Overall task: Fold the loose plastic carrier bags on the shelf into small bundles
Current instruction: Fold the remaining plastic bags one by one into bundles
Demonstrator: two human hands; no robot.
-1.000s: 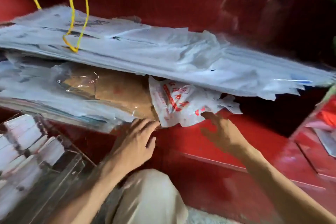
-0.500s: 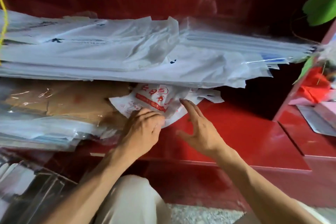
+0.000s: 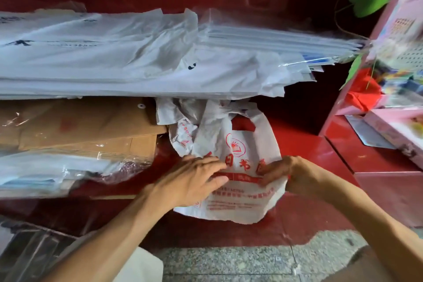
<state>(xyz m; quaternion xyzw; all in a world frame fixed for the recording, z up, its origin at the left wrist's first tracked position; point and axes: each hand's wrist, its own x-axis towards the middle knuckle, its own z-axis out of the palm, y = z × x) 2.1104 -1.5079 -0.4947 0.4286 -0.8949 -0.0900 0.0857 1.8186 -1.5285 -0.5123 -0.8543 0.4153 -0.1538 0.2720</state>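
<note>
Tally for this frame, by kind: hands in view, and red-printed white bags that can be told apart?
Hands: 2, the left hand and the right hand
Red-printed bags: 2, the flattened bag and the crumpled bag; any others are hidden
Total: 4

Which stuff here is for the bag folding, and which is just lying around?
For the job:
white carrier bag with red print
crumpled bags behind it
left hand
right hand

Just lying about:
brown envelopes
stack of big white sheets
pink rack
</note>
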